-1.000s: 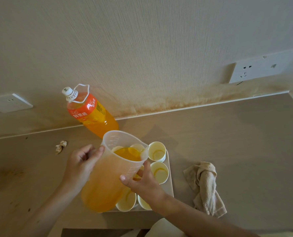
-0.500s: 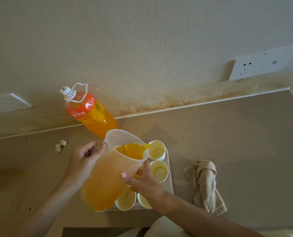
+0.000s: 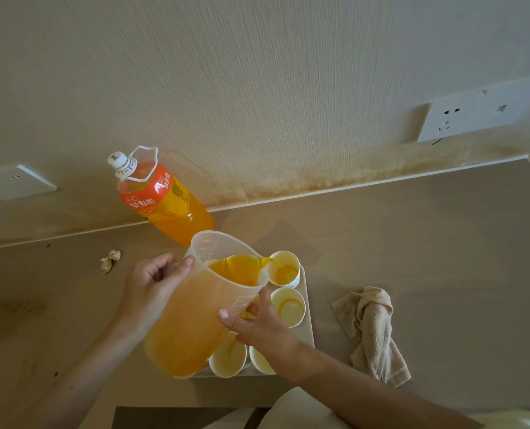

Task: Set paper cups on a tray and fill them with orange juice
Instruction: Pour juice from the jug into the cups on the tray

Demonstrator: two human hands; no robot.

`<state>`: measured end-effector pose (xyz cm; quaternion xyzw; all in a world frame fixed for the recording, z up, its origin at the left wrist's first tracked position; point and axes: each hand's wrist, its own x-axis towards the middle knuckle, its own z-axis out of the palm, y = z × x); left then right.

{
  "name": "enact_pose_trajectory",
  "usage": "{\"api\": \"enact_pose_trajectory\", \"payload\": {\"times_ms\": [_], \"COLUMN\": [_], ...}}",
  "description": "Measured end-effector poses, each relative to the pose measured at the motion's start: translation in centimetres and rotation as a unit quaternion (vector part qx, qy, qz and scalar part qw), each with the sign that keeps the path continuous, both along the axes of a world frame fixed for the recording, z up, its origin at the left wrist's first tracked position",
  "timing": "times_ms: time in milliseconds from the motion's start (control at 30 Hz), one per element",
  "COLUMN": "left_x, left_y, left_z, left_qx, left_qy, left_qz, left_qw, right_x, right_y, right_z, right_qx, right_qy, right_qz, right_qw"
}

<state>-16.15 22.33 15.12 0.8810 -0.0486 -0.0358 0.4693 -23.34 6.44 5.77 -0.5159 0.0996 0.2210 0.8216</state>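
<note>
cups (image 3: 288, 307) on tray (image 3: 308, 334) | jug (image 3: 195, 311) above tray | bottle (image 3: 164, 205) behind jug | cloth (image 3: 375, 329) right of tray

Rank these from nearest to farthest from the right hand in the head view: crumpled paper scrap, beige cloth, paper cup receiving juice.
From the right hand, which grips the measuring jug:
1. Paper cup receiving juice, just beyond the hand, on the tray.
2. Beige cloth, on the counter to the right.
3. Crumpled paper scrap, far left.

Translucent plastic jug (image 3: 195, 308), paper cups (image 3: 288, 306), rough cloth rag (image 3: 375, 329), matt countertop (image 3: 428, 243).
</note>
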Motion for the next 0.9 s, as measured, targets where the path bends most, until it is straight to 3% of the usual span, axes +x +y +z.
{"api": "enact_pose_trajectory", "payload": {"times_ms": [900], "left_x": [-0.08], "left_y": [-0.08], "left_z": [0.25], "left_qx": [0.041], "left_qy": [-0.031], "left_qz": [-0.017], "left_qw": [0.999], "right_x": [-0.2], "right_y": [0.28], "right_z": [0.01], "right_qx": [0.02], "right_qy": [0.023], "right_qz": [-0.003], "right_qw": [1.0]}}
